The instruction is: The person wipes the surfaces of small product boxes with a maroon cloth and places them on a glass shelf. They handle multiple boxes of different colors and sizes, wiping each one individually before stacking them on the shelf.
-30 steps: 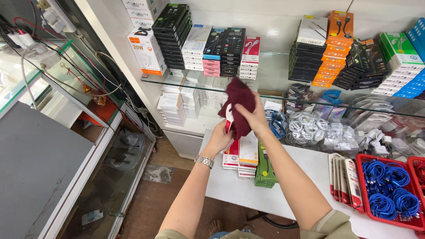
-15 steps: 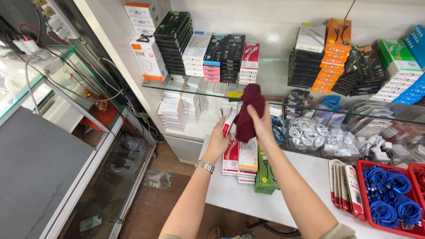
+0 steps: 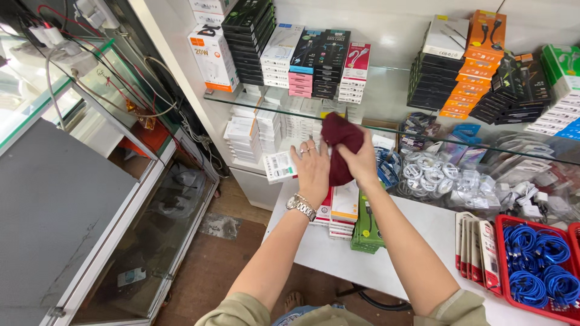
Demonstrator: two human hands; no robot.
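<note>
My right hand [image 3: 362, 163] grips a bunched maroon cloth [image 3: 339, 143] in front of the glass shelf edge. My left hand [image 3: 311, 172], with rings and a metal wristwatch [image 3: 300, 207], is right beside the cloth, its fingers touching it. A small white box with a green label [image 3: 279, 166] sticks out from under the left palm and seems to be held there. Both hands hover above stacks of flat packaged boxes [image 3: 345, 208] on the white counter [image 3: 423, 229].
A glass shelf [image 3: 386, 115] carries stacked boxes in black, white, pink and orange. Coiled white cables [image 3: 435, 175] lie below it. A red basket [image 3: 534, 271] of blue cables is at the right. A glass display case [image 3: 90, 199] stands at the left, over a wooden floor.
Both hands and the cloth stay together and have shifted slightly lower and to the right. The cloth is more bunched against the left hand.
</note>
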